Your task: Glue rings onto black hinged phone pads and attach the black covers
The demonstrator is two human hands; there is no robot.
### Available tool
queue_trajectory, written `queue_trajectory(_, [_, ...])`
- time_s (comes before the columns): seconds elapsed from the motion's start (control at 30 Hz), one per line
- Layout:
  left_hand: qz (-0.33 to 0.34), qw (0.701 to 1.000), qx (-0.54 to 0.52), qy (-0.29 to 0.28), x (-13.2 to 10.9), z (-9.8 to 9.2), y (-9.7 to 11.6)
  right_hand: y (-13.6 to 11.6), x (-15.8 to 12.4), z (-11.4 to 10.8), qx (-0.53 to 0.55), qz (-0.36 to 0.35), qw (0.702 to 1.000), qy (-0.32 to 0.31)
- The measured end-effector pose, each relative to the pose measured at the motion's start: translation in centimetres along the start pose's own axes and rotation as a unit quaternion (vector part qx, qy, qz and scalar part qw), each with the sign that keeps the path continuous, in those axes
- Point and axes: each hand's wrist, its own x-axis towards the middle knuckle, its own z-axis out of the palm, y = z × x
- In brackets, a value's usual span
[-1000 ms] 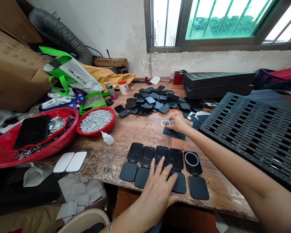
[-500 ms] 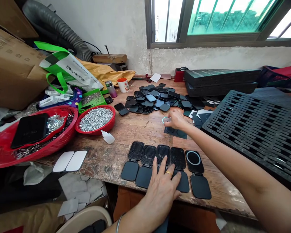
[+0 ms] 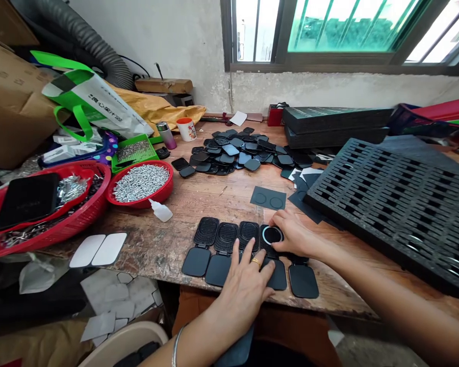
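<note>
A row of hinged black cases lies unfolded at the table's front edge, its left end being a ribbed case [image 3: 206,232]. My left hand [image 3: 243,280] rests with fingers spread on the smooth lower flaps of the middle cases. Between the fingertips of my right hand [image 3: 296,235] is a thin pale ring [image 3: 266,241], placed over the recess of the fourth case's upper half. Whether it touches the case I cannot tell. The fifth case [image 3: 303,281] is partly covered by that hand. Behind lies a dark sheet [image 3: 268,198] marked with two circles.
Loose black cases [image 3: 233,153] form a heap farther back. A slotted black foam tray [image 3: 382,204] occupies the right. On the left stand a red basket [image 3: 169,186] of small metal parts, a white dropper bottle [image 3: 161,210] and two white pads [image 3: 109,249].
My right hand has brought the ring from the dark sheet to the fourth case. My left hand stays on the flaps. The whole view has shifted slightly.
</note>
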Motion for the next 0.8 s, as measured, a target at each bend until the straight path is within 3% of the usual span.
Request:
queue_trajectory(0.23, [-0.002, 1.000, 0.005, -0.007, 0.0, -0.2, 0.2, 0.2, 0.5, 0.5, -0.011, -0.011, 1.000, 0.001])
queue_trajectory(0.43, [-0.001, 1.000, 0.002, -0.008, -0.1, -0.3, 0.2, 0.1, 0.0, -0.3, -0.006, -0.007, 1.000, 0.000])
queue_trajectory(0.6, [-0.002, 1.000, 0.003, -0.007, 0.0, -0.1, 0.1, 0.3, -2.2, -3.4, 0.062, 0.049, 0.992, 0.101])
queue_trajectory(0.8, [0.019, 0.999, 0.016, 0.029, 0.4, 1.1, -0.9, 1.9, -8.3, -6.7, 0.057, 0.131, 0.969, 0.200])
